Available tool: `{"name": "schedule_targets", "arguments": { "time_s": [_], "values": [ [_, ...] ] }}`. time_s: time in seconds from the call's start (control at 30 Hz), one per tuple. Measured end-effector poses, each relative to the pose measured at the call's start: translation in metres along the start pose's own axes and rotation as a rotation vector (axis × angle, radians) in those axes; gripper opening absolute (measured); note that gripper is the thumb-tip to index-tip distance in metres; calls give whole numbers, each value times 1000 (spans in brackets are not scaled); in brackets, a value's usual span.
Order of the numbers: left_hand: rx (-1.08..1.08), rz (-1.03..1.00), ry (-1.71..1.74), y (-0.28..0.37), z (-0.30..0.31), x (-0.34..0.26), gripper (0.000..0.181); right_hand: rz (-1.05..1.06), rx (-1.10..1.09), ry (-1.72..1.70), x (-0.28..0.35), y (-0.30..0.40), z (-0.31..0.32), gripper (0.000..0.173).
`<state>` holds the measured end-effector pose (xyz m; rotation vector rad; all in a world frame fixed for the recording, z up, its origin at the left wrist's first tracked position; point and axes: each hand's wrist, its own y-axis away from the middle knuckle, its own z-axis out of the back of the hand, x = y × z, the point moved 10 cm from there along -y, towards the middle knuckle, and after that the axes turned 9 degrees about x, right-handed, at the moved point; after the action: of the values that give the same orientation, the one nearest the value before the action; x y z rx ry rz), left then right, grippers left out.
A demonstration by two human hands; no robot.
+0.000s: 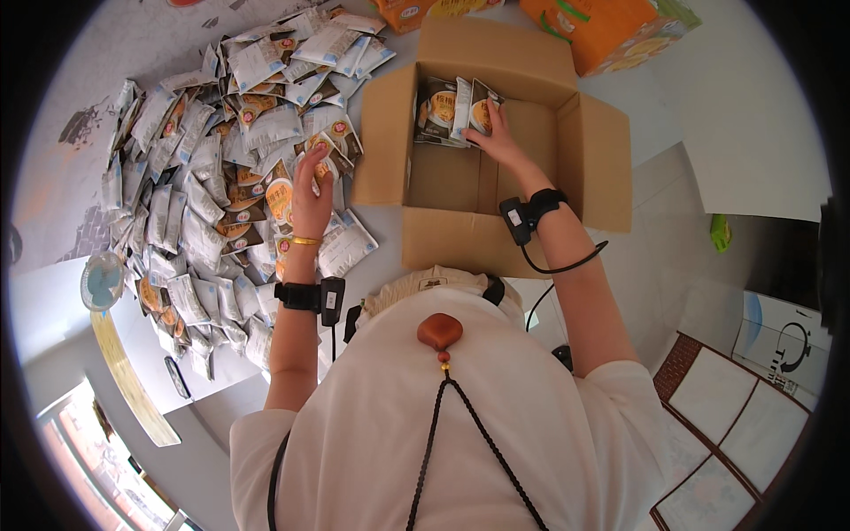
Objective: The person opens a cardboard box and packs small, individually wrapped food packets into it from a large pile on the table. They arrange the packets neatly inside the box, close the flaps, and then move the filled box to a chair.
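An open cardboard box lies before me, its flaps folded outward. Inside, at the far left, several brown-and-white food sachets stand packed side by side. My right hand reaches into the box, with thumb and fingers around the rightmost sachet. To the left spreads a large heap of matching sachets, some white side up, others brown side up. At the heap's right edge, my left hand rests over a sachet; whether it grips this one is unclear.
Beyond the box stand an orange carton with a green handle and another orange package. A clear bowl-like object is at the far left. Cables hang from the black wrist devices. A framed panel lies at lower right.
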<state>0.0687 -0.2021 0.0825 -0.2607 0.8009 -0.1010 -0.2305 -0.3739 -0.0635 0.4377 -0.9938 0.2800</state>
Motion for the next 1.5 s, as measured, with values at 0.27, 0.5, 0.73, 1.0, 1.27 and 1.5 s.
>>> {"name": "schedule_targets", "arguments": {
  "time_s": [0.27,0.5,0.73,1.0,1.27,1.5],
  "values": [
    [-51,333,-399,66,11,76,63,-66,138,170,9,6,-1,98],
    [3,318,-406,78,11,66,62,-132,513,459,73,88,-34,62],
    [-22,215,-335,81,20,49,60,44,454,211,98,140,-54,46],
    [-368,533,-227,111,72,72,32,95,408,99,96,149,-59,41],
    [-428,305,203,71,124,14,41,144,360,-111,114,150,-50,35],
    [-111,259,525,22,70,-34,37,256,389,-520,160,142,-51,31]
  ]
}}
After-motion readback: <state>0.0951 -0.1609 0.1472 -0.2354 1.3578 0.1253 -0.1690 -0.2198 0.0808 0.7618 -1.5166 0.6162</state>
